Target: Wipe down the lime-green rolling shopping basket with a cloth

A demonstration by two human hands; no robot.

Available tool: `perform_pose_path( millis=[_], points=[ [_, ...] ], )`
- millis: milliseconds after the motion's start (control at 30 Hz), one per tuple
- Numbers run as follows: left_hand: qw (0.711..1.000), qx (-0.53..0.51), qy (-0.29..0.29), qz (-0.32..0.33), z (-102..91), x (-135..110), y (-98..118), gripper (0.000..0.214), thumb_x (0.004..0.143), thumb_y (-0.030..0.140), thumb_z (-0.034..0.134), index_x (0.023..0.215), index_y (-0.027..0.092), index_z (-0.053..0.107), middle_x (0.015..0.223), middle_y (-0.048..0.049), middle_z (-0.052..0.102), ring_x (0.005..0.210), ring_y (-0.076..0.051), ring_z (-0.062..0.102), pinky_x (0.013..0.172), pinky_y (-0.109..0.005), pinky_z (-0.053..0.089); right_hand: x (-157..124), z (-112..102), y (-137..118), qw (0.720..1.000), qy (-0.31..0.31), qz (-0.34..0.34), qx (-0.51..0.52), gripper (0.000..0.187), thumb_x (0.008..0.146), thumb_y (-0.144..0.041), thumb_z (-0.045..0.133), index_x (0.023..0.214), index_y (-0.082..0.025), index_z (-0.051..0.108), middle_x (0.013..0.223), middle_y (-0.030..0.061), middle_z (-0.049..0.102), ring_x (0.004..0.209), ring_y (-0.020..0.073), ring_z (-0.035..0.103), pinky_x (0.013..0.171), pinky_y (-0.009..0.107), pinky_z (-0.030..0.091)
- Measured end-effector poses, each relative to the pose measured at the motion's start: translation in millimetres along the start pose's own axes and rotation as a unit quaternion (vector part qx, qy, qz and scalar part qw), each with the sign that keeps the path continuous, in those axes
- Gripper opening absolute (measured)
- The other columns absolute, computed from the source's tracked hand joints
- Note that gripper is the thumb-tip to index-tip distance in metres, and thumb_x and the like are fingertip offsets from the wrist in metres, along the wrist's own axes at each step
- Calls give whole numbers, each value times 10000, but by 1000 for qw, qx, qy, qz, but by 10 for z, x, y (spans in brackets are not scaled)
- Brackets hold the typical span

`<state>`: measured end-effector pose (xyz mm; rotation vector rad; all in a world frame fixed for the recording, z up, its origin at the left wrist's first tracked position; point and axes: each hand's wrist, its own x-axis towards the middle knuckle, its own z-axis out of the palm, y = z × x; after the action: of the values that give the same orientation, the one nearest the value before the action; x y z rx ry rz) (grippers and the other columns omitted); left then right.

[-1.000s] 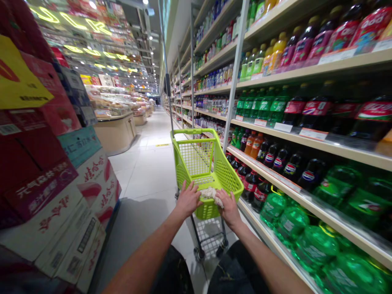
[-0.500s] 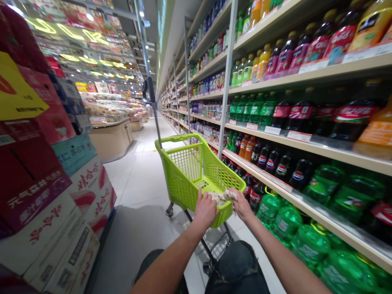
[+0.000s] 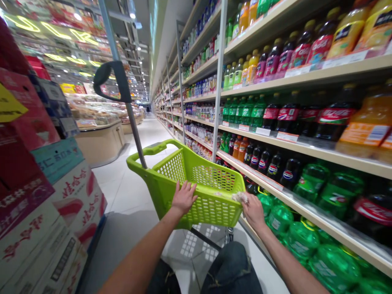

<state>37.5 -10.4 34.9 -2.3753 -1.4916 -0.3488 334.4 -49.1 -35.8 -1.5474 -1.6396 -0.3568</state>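
A lime-green plastic shopping cart (image 3: 211, 209) with perforated walls stands in front of my knees, turned side-on. My left hand (image 3: 183, 199) rests against its near side wall, fingers spread, with nothing in it. At the near right corner of the rim, my right hand (image 3: 255, 211) is closed on a crumpled whitish rag (image 3: 240, 197), whose end shows beyond the fingers. A grey pole (image 3: 134, 130) with a dark loop-shaped grip (image 3: 113, 81) rises by the cart's handle end at the left. The cart's wheels are partly hidden by my legs.
Shelves of soft-drink bottles (image 3: 286, 112) line the right side, with large green bottles (image 3: 306, 237) at floor level. Stacked drink cartons (image 3: 73, 192) border the left. A rounded display counter (image 3: 99, 143) stands farther along the tiled aisle (image 3: 150, 132).
The cart has turned and come closer, its handle end swinging left. My left hand has moved left and opened flat on the side. My right hand has shifted right, still with the rag.
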Motion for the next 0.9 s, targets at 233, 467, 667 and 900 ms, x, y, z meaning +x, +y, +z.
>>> perform_pose_path(
  millis=[233,467,667,900],
  points=[
    [1000,-23,7,8,-52,-98,359,423,855,409,350,1227,225,431,1284,-59,471,1268,-246,285,1045,-527,142,155,166,-851,999,29,23,9,160,749,-252,485,821,-184,610,758,47,552,739,185,480,683,279,366],
    [999,16,25,20,-231,-162,-34,398,830,361,411,1179,179,471,1267,-87,487,1237,-239,334,1052,-494,145,279,409,-1018,996,-28,-84,-14,216,773,-196,433,912,-179,598,1081,92,582,1000,209,486,895,357,289],
    [995,48,81,-16,-409,-282,-323,207,826,269,412,920,185,576,930,-63,616,971,-215,518,999,-409,251,124,306,-387,999,1,-4,-49,251,798,-217,375,946,-157,569,990,100,624,948,232,529,941,438,234],
    [996,28,82,-10,-408,-281,-159,243,817,246,413,990,158,559,978,-85,609,1029,-224,492,967,-386,291,259,591,-1689,995,-31,-65,63,250,773,-121,374,925,-173,566,945,81,620,923,206,521,930,389,270]
  ],
)
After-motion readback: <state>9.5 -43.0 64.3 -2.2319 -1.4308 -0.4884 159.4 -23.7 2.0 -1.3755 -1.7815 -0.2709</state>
